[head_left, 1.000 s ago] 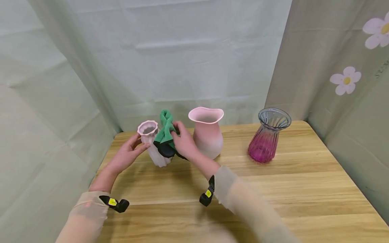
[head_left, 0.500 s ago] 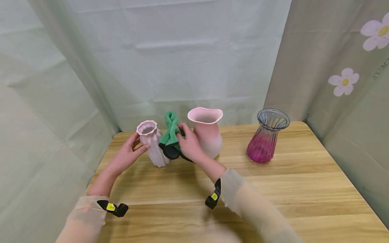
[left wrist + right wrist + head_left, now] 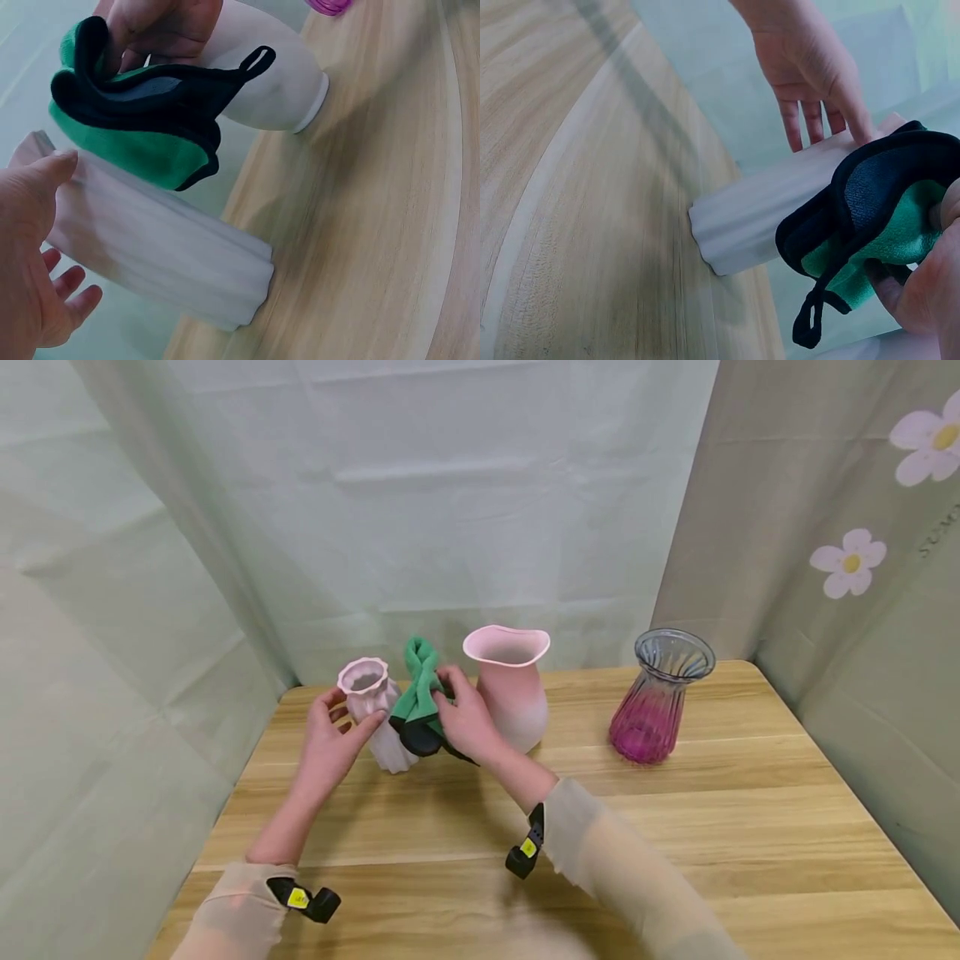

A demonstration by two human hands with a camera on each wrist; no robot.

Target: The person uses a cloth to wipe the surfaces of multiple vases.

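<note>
A small pale pink fluted vase (image 3: 363, 703) with a scalloped rim stands at the left of the table. My left hand (image 3: 333, 745) holds it near the neck, thumb on the near side and fingers round the other side, as the right wrist view also shows. In my right hand (image 3: 467, 718) is a bunched green cloth (image 3: 417, 693) with black edging and a hanging loop (image 3: 257, 63). The cloth hangs beside the fluted vase, on its right. Part of the cloth is hidden by the right hand.
Close to the right of my right hand stands a larger pink-and-white vase (image 3: 513, 693) with a wavy rim. Farther right is a grey-to-magenta glass vase (image 3: 657, 702). Curtains (image 3: 480, 510) hang behind the wooden table (image 3: 675, 843).
My right hand and the cloth have moved slightly right, away from the fluted vase. My left wrist has swung right and nearer, and its thumb has shifted right across the vase.
</note>
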